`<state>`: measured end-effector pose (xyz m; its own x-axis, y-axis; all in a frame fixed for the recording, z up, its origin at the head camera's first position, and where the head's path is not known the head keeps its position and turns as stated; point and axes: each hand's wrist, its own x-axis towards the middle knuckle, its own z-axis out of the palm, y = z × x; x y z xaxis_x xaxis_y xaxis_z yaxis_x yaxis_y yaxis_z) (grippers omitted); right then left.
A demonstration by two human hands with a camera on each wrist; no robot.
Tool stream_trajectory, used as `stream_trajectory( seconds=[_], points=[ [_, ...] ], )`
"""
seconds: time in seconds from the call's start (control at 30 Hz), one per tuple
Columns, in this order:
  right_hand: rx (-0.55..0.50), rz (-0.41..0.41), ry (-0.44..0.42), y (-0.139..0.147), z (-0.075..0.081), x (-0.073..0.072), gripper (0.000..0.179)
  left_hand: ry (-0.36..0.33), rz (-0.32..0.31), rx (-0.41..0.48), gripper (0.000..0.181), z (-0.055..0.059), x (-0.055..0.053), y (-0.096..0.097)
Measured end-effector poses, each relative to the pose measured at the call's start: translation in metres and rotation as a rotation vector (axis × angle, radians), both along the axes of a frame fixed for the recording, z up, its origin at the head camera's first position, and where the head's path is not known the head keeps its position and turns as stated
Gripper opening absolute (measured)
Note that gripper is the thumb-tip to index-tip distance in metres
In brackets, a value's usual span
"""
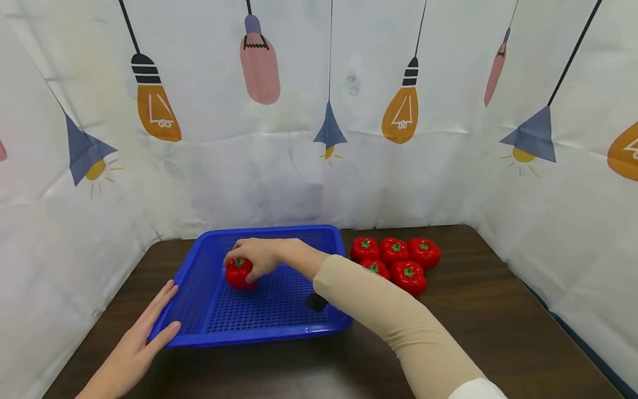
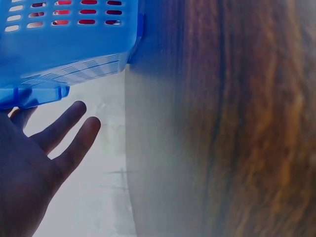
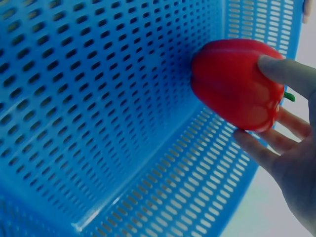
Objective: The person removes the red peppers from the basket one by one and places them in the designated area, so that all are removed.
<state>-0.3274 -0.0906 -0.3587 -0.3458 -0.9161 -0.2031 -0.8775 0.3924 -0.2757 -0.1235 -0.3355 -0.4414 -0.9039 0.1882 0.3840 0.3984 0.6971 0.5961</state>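
Observation:
A red bell pepper (image 1: 239,274) with a green stem is inside the blue basket (image 1: 259,335), toward its left side. My right hand (image 1: 258,256) holds this pepper from above, thumb on one side and fingers on the other. In the right wrist view, the same bell pepper (image 3: 237,81) is close to the perforated basket wall and floor. At the basket's front left corner, my left hand (image 1: 137,343) touches the rim with fairly straight fingers. The left wrist view shows the left hand (image 2: 34,163) by the basket's outer side, its fingers spread.
Several red bell peppers (image 1: 408,278) sit grouped on the dark wooden table (image 1: 478,310) right of the basket, partly behind my right sleeve (image 1: 379,302). A small dark object (image 1: 316,302) shows at the basket's right side. A lamp-patterned white cloth (image 1: 299,183) hangs around the table.

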Motion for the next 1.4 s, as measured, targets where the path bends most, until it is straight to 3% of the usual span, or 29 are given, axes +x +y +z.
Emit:
stream_trajectory(
  seconds=[0.23, 0.43, 0.77, 1.4],
  points=[
    [0.005, 0.061, 0.021, 0.022, 0.018, 0.009, 0.058, 0.012, 0.009, -0.004, 0.07, 0.003, -0.001, -0.002],
    [-0.048, 0.056, -0.013, 0.048, 0.033, 0.013, 0.059, 0.018, 0.008, -0.01, 0.07, 0.003, -0.002, -0.002],
    [-0.127, 0.085, 0.008, 0.098, 0.052, 0.01, 0.056, 0.01, 0.009, -0.015, 0.07, 0.001, -0.001, -0.002],
    [-0.27, 0.036, 0.011, 0.197, 0.067, 0.009, 0.053, 0.01, 0.013, -0.012, 0.07, 0.001, 0.0, 0.001]
  ],
)
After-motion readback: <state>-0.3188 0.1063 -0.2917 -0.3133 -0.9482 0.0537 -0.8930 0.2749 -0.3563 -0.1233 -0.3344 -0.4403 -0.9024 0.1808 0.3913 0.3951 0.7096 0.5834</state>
